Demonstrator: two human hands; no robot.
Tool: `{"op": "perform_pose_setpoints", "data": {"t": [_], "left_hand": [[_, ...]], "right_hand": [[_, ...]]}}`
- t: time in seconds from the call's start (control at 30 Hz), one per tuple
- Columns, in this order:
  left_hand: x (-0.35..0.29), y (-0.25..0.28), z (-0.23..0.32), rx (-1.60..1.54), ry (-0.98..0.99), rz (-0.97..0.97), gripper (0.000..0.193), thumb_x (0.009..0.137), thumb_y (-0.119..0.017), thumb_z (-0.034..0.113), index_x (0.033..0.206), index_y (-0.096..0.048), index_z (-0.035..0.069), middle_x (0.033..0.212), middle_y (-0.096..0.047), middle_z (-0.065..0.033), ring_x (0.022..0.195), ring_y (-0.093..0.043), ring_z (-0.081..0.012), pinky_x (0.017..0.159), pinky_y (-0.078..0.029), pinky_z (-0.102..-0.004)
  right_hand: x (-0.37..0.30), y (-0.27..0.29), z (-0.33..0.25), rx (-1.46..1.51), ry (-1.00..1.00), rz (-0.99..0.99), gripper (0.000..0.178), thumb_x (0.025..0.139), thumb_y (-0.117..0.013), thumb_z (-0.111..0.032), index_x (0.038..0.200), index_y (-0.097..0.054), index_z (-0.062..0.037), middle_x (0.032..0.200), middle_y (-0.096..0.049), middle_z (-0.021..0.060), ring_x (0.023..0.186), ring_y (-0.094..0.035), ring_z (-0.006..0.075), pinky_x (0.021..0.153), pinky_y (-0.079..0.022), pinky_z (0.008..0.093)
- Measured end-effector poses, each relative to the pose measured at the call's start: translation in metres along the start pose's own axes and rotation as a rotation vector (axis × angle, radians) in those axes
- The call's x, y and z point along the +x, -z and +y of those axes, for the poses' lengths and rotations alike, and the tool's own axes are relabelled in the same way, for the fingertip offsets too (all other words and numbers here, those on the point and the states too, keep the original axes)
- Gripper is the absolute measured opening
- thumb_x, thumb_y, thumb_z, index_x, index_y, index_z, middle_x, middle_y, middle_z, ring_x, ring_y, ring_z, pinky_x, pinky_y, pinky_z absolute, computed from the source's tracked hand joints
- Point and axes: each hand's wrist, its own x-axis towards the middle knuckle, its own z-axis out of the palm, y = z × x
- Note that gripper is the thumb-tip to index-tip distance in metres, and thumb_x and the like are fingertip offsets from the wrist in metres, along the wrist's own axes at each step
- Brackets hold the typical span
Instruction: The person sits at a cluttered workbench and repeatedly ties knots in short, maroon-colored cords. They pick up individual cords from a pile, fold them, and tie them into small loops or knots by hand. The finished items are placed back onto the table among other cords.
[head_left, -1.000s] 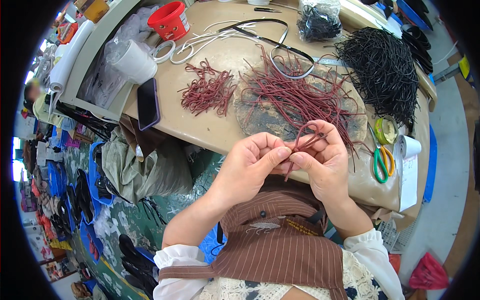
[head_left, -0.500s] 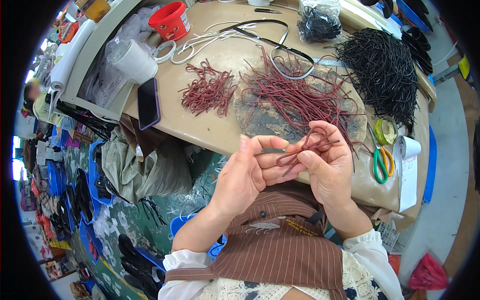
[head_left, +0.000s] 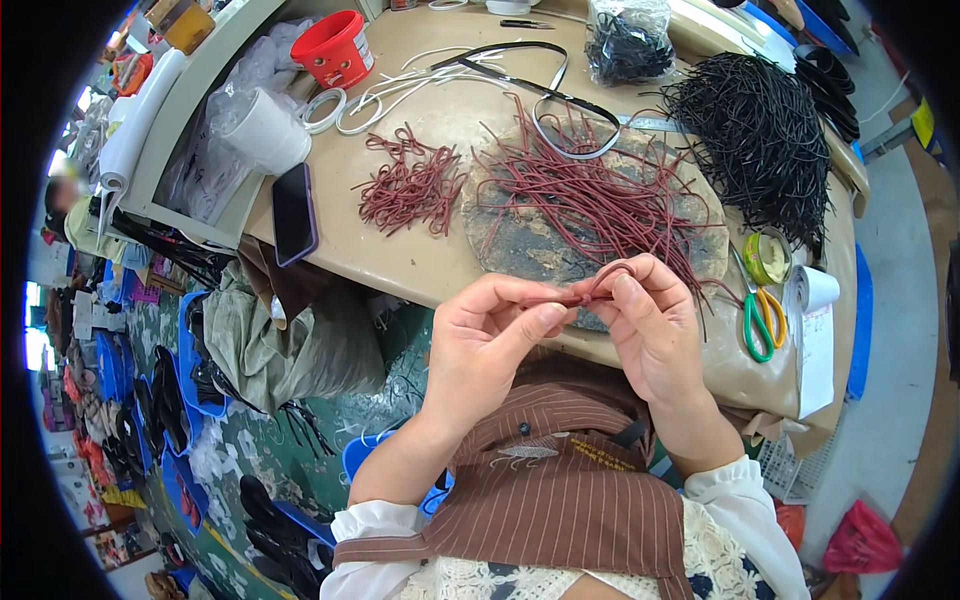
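Observation:
Between my two hands, above the table's near edge, is a dark red cord (head_left: 587,299) with a small knot and a loop. My left hand (head_left: 492,335) pinches its left part between thumb and fingers. The loop's side is gripped by my right hand (head_left: 650,325), close to the knot. Just beyond lies a loose heap of straight dark red cords (head_left: 600,195) on a round worn board (head_left: 485,235). Farther left sits a smaller pile of looped, knotted dark red cords (head_left: 410,185). My fingers partly hide the held cord's ends.
Green-and-orange-handled scissors (head_left: 757,325), a tape roll (head_left: 768,258) and a white roll (head_left: 815,290) lie at the right. Black cords (head_left: 755,140) are heaped behind them. A phone (head_left: 295,213), a red bucket (head_left: 333,50) and a black-and-white strap (head_left: 560,105) are on the table (head_left: 400,275).
My hands have drawn the cord's loops in, so the loose bow shape is now a tighter knot with one small loop. My left fingers have closed onto the cord.

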Motion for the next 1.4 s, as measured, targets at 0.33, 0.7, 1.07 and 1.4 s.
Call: {"op": "perform_pose_setpoints", "data": {"t": [0.33,0.7,1.07,1.4], "left_hand": [[0.004,-0.002,-0.021,-0.130,-0.048,0.144,0.005,0.081,-0.057,-0.001,0.085,-0.055,-0.002,0.088,-0.062,-0.0134,0.077,-0.063,-0.0179,0.073,-0.052,-0.0260],[0.003,0.016,0.003,-0.349,0.382,-0.073,0.045,0.093,-0.035,0.034,0.101,-0.052,-0.007,0.100,-0.059,-0.0187,0.091,-0.060,-0.0250,0.083,-0.048,-0.0380],[0.001,0.010,-0.020,0.041,-0.026,0.112,0.012,0.086,-0.054,0.007,0.091,-0.055,-0.003,0.084,-0.060,-0.0073,0.074,-0.059,-0.0122,0.070,-0.049,-0.0235],[0.036,0.046,-0.024,0.474,-0.231,0.360,0.011,0.090,-0.046,0.010,0.087,-0.049,0.001,0.072,-0.053,-0.0022,0.064,-0.057,-0.0093,0.061,-0.045,-0.0214]], "right_hand": [[0.001,0.004,0.014,0.594,-0.260,0.049,0.017,0.090,-0.046,-0.019,0.094,-0.057,-0.0069,0.095,-0.060,0.0067,0.093,-0.055,0.0191,0.086,-0.041,0.0336],[0.004,0.008,0.001,0.087,-0.086,0.053,0.013,0.080,-0.061,-0.007,0.092,-0.058,-0.0009,0.094,-0.060,0.0100,0.087,-0.056,0.0149,0.084,-0.042,0.0313],[0.002,0.001,0.015,-0.071,-0.057,0.068,0.017,0.076,-0.062,0.003,0.089,-0.054,-0.0024,0.089,-0.060,0.0066,0.084,-0.057,0.0112,0.079,-0.047,0.0249],[0.019,0.022,0.017,-0.364,-0.037,0.122,0.024,0.077,-0.061,0.001,0.099,-0.052,-0.0014,0.093,-0.059,0.0056,0.086,-0.056,0.0103,0.077,-0.046,0.0223]]}}
